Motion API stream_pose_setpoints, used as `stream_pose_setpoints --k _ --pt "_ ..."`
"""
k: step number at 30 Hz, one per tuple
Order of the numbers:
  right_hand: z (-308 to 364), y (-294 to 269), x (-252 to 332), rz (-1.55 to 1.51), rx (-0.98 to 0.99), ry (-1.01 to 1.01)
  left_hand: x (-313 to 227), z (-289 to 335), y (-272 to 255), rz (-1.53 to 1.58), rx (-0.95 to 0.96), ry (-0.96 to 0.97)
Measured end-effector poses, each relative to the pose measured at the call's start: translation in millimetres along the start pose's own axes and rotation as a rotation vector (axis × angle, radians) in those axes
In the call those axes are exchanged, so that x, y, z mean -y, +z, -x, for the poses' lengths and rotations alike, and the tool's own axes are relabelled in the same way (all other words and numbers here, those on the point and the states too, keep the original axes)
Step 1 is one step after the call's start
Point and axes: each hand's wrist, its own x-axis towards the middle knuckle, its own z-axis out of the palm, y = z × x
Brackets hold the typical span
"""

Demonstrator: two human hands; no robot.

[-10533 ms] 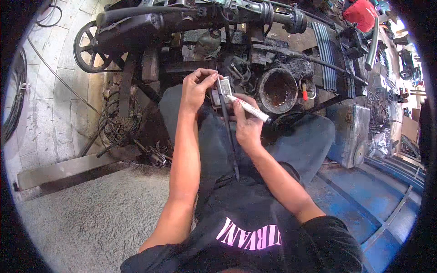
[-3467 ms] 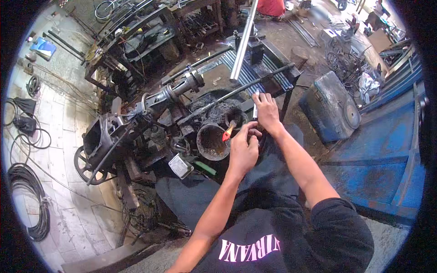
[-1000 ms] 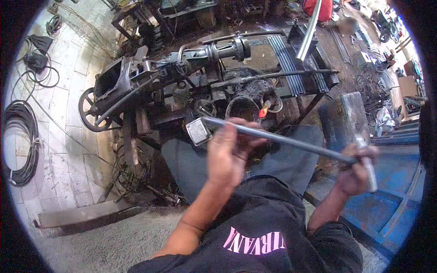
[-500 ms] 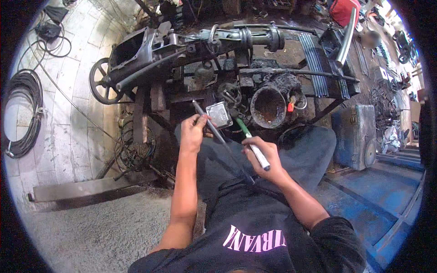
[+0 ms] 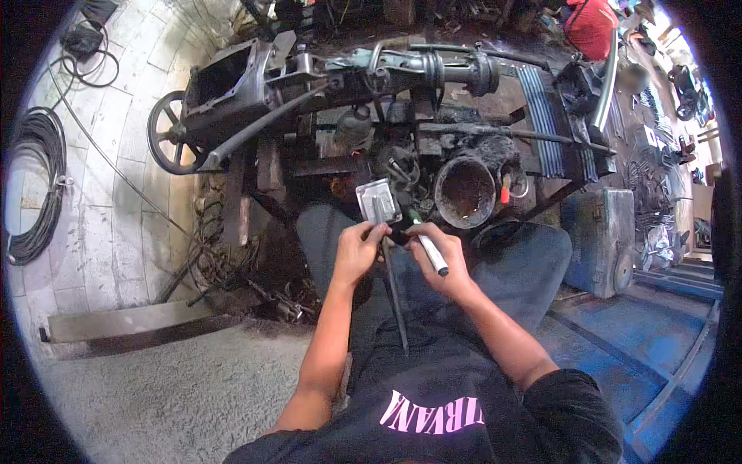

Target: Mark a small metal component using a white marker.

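Note:
My left hand point(image 5: 357, 251) pinches a long, thin dark metal rod point(image 5: 396, 305), its lower end angled toward my shirt. The rod's upper end overlaps a small silver square metal box point(image 5: 372, 193) just beyond my fingertips; I cannot tell whether they touch. Close beside it, my right hand point(image 5: 450, 267) is closed round a white pen-like stick point(image 5: 435, 254) with a black butt end and a green part toward the far end. The far tip of that stick is partly lost against the dark background.
A long greasy metal assembly point(image 5: 325, 81) with a handwheel point(image 5: 164, 133) lies across the bench ahead. A round rusty metal bowl point(image 5: 465, 193) stands near my right knee. Metal bars point(image 5: 542, 116) lie at far right, a blue metal case point(image 5: 591, 240) beside my right leg, coiled cable point(image 5: 39, 185) at left.
My left hand has moved right and slightly down, turning the rod steeper and nearer the right hand. The right hand has shifted slightly, with the stick still in it.

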Motion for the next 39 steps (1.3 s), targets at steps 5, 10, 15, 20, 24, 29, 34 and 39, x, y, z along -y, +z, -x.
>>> stream_pose_setpoints --k 5,10,15,20,24,29,34,39 --pt "-2.7 0.8 -2.6 0.007 0.002 0.042 -13.9 -1.1 -0.1 -0.313 -0.268 0.129" --pt "8.1 5.2 -8.4 -0.037 -0.016 0.086 -67.4 -32.4 -11.4 -0.369 -0.538 0.356" --pt "12.0 -1.0 -2.6 -0.008 -0.007 0.09 -83.5 -83.0 22.8 -0.634 -0.328 0.24" --pt "13.9 -7.9 -2.2 -0.013 -0.03 0.083 -73.3 -99.6 41.0 -0.754 -0.368 0.123" --pt "13.7 -9.8 -3.3 -0.016 -0.044 0.113 -63.0 -112.7 31.7 -0.7 -0.338 0.131" --pt "13.7 -6.4 -7.6 -0.088 -0.052 0.116 -50.4 -110.1 -23.5 -0.089 -0.162 0.154" --pt "9.7 -3.8 -10.1 -0.089 -0.03 0.177 -28.5 -66.1 -40.9 0.002 -0.089 0.134" --pt "-10.3 13.1 -9.9 -0.052 -0.049 0.006 -20.4 -45.1 -28.5 -0.14 -0.179 0.14"
